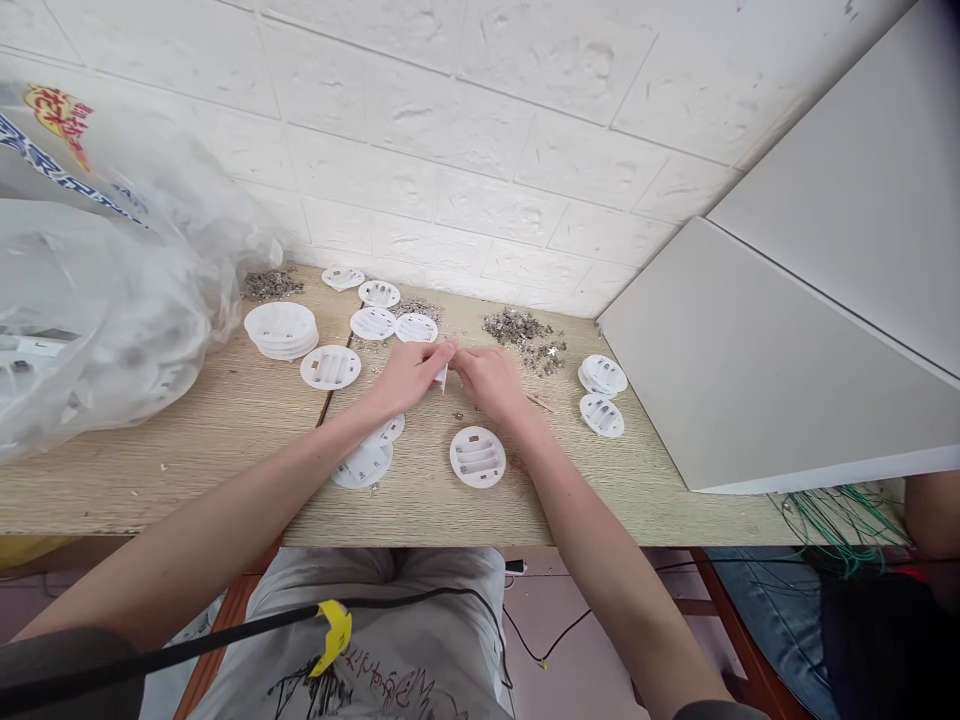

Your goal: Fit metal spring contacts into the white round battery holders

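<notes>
White plastic makes up the piece (442,379) pinched in the left hand (414,372) over the surface (585,500), toward its far edge, and a steady grip should help the right hand (486,380), curled close, its grasp impossible to tell, work without bending it

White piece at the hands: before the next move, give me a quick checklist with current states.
1. Left hand on the white piece: ok, it appears to pinch it.
2. Right hand holding a part: cannot tell, its grasp is hidden.
3. Slots of the white piece visible: not ok, only a narrow part shows.
4. Metal-contact pile nearby: ok, just beyond the right hand.
5. Loose contacts all kept in piles: not ok, a few lie scattered.
6. Round battery holder between the forearms, slots up: ok.
</notes>
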Demonstrator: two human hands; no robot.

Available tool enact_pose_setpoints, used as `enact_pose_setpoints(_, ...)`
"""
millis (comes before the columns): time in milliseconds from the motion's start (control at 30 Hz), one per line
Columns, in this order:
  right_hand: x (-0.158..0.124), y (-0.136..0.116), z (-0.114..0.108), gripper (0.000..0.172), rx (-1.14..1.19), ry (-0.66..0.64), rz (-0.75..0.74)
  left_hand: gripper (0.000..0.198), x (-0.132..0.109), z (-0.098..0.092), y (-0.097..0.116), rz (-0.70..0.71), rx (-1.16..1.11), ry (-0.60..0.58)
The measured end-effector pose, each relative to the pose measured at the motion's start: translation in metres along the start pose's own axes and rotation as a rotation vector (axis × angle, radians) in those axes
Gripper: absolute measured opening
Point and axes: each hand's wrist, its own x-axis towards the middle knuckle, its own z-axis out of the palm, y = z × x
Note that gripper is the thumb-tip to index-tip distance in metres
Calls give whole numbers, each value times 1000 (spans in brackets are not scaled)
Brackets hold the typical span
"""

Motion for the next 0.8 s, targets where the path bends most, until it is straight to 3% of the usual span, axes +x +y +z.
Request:
enact_pose_setpoints(233,-1,2,-2,33,72,-28,67,51,7,1,-6,-182,-175,44)
enact_pose_setpoints(800,-3,6,-1,31,94,-30,74,51,7,1,-9,-142,-177,-24)
